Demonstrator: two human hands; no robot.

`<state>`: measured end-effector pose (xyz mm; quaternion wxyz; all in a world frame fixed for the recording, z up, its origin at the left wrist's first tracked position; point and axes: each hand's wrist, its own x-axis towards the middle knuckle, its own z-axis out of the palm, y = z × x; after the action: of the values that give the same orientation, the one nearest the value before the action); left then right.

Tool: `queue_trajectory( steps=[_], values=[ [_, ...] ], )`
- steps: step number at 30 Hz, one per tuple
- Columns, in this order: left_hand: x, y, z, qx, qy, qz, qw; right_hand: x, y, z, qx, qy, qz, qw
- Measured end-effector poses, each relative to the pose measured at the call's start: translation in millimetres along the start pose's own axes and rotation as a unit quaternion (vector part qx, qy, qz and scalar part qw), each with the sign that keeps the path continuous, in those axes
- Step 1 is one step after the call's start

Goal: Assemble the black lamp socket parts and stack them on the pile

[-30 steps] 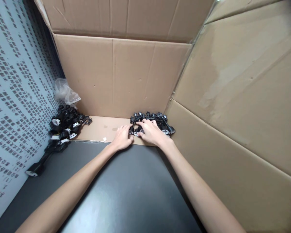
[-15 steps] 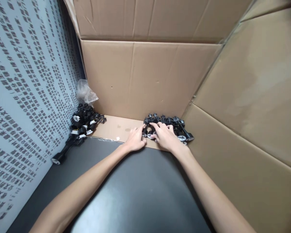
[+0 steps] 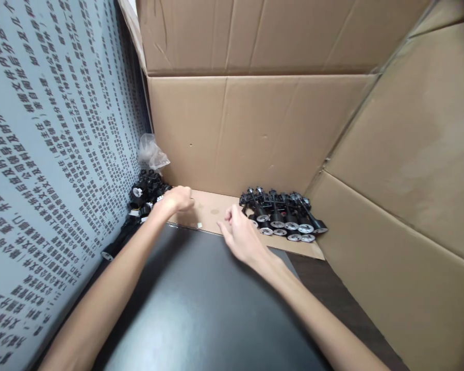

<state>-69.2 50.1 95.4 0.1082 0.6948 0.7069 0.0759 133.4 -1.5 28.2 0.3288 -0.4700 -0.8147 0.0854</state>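
Surface: dark gray mat (image 3: 204, 304), smooth, light glare near the front; dark brown tabletop (image 3: 332, 283) shows at its right.
Walls: creased cardboard panels (image 3: 263, 129) at back and right; pale blue sheet (image 3: 62, 129) with dark printed characters at left.
Back strip: flat tan cardboard (image 3: 215, 202) along the back panel, small white scrap (image 3: 200, 225) on it.
Right cluster: black parts (image 3: 278, 214) with round silver-white ends, packed side by side at the strip's right end, ends facing front.
Left pile: jumbled black pieces (image 3: 149, 188) against the sheet, partly behind the left arm; clear plastic bag (image 3: 152, 152) just above.
Left hand (image 3: 179, 198): beside the pile, fingers curled; grip hidden, can't tell if holding anything.
Right hand (image 3: 242, 234): left of the cluster, loosely curled, thumb apart from fingers, nothing visible in it.
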Motion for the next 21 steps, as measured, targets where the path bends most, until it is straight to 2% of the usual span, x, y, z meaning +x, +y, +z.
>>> queue_trajectory(
  steps=[3, 7, 12, 15, 21],
  values=[
    [-13.7, -29.3, -16.2, 0.080, 0.028, -0.089, 0.992, -10.8, -2.7, 30.5, 0.098, -0.017, -0.023, 0.995],
    [-21.4, -46.3, -15.2, 0.131, 0.027, -0.145, 0.980, -19.4, -1.2, 53.1, 0.189, -0.054, -0.021, 0.980],
    [-17.5, -48.2, -4.8, 0.171, 0.025, -0.157, 0.972, -15.9, 4.1, 55.0, 0.263, -0.037, 0.050, 0.963],
    [-17.1, -48.8, -1.6, 0.179, 0.041, -0.160, 0.970, -11.6, 8.4, 54.7, 0.306, -0.028, 0.100, 0.946],
    [-25.0, -44.9, -12.8, 0.152, 0.089, -0.144, 0.974, -6.4, 15.0, 58.1, 0.379, -0.043, 0.158, 0.911]
  ],
)
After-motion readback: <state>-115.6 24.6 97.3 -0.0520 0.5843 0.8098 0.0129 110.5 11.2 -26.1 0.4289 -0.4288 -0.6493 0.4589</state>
